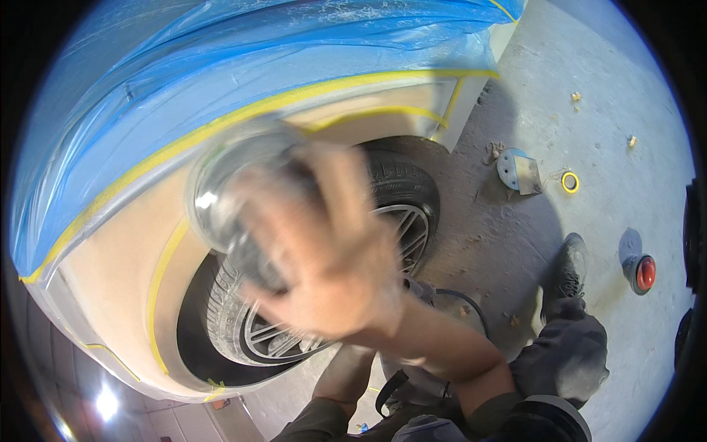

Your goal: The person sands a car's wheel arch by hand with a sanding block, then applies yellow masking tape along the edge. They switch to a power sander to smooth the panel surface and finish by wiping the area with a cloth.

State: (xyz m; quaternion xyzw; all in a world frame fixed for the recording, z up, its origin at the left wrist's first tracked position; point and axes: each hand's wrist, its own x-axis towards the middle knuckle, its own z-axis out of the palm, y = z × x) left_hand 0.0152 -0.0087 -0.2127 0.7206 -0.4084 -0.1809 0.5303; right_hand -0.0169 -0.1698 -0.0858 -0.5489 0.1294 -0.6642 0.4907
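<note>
My right hand [317,265], smeared by motion, is closed around a round grey sander [213,199]. The sander is held over the car's beige, dull-surfaced fender [121,236], above the wheel arch. Blur hides whether its face touches the panel. Behind it is the wheel, with a black tire [409,180] and a grey spoked rim [405,221]. Yellow tape [166,283] runs round the arch. My left forearm [346,376] reaches up from the lower edge, and its hand is hidden behind my right hand and forearm.
Blue plastic sheeting [294,37] covers the upper car, edged with yellow tape. On the grey floor [508,243] lie a round disc with a rectangular pad [519,173], a yellow tape roll [570,183] and a round red-and-black object [644,275]. A dark hose or cable [471,302] curves beside my leg.
</note>
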